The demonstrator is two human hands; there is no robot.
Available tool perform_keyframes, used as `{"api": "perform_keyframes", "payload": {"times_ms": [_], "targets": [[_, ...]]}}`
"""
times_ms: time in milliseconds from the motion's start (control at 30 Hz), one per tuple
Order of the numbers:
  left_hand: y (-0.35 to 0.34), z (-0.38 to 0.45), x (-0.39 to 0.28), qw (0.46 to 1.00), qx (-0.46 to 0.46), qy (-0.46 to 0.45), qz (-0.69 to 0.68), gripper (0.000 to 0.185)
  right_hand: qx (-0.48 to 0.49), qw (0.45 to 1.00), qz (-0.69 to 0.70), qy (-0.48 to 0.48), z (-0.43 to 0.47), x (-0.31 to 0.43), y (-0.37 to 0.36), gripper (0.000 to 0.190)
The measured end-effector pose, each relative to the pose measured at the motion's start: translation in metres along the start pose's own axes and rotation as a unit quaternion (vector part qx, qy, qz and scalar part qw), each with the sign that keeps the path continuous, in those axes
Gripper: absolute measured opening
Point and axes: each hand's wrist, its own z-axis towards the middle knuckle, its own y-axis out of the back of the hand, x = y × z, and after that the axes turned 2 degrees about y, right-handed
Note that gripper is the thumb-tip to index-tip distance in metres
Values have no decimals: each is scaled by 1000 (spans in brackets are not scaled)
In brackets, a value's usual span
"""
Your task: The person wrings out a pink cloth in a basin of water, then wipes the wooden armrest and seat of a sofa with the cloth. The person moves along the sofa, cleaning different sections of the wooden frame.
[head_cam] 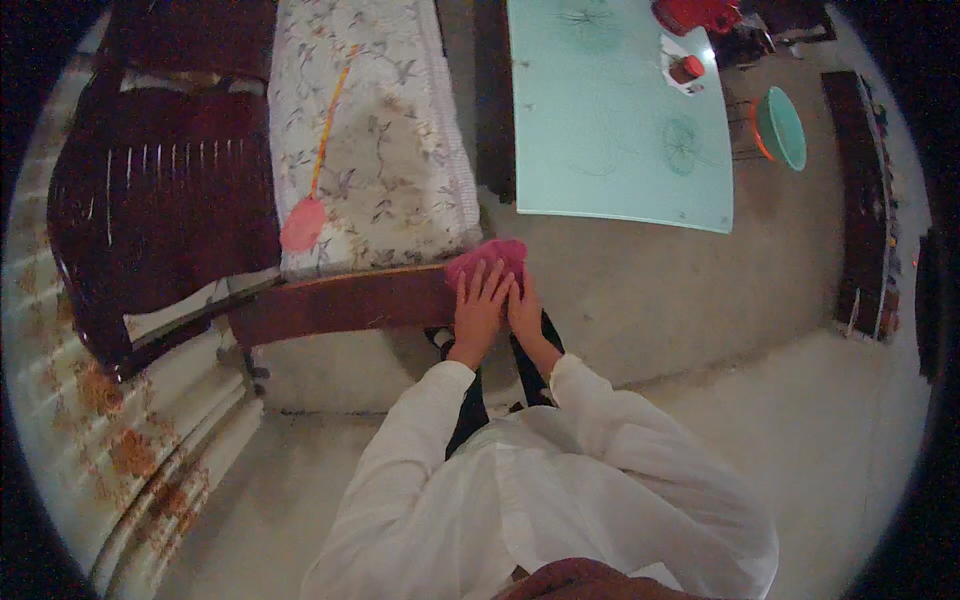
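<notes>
A crumpled pink cloth (491, 256) lies over the right-hand end of a dark wooden armrest (345, 304). My left hand (481, 306) presses on it from above, its fingers stretched forward over the fabric. Close beside it, my right hand (527, 311) holds the cloth's right side, and the two hands nearly touch. The palms and part of the cloth are hidden beneath the fingers. Behind the armrest runs a bench seat covered with a pale floral pad (397, 157). On the pad rests a fly swatter (304, 223) with a pink head and an orange-yellow handle.
A glass-topped table (615, 150) stands ahead to the right, bearing a red-lidded jar (687, 70) and a red object (694, 13). Beyond it is a green basin (781, 129). The dark slatted bench back (169, 176) and a floral curtain (135, 450) are on the left.
</notes>
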Motion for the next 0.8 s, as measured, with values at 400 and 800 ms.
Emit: {"api": "perform_keyframes", "payload": {"times_ms": [400, 800], "targets": [[19, -102, 132, 954, -97, 284, -16, 57, 226, 825, -283, 434, -24, 103, -105, 60], [1, -70, 39, 973, -59, 221, -27, 67, 238, 803, -325, 439, -3, 50, -7, 71]]}}
